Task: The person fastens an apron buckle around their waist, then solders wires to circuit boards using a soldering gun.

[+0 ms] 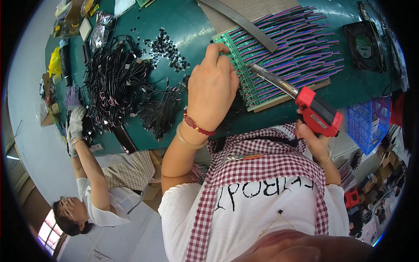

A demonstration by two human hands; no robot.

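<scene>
The right hand (312,142) is closed around the grip of a red and black plastic pistol-shaped soldering tool (317,111) with a long metal barrel, though part of that hand is hidden behind the tool; the barrel points up and left, its tip at the flat green circuit board panel (249,89). The left hand (211,85) is over the panel's left edge, back upward, its fingers bent and partly closed; whether they hold anything cannot be told. The panel lies on the green table (192,22), over a flat brown sheet (218,15); rows of thin pink, black and blue wires (297,59) run rightward from it, and a curved grey strip (242,22) lies across them. A square black fan (364,46) is to the right of the wires; a blue plastic lattice basket (366,124) is beyond the table's edge. To the left are scattered small black connectors (168,50) and a large heap of black cables (109,83); at the far left is a co-worker's white-gloved hand (77,122).
</scene>
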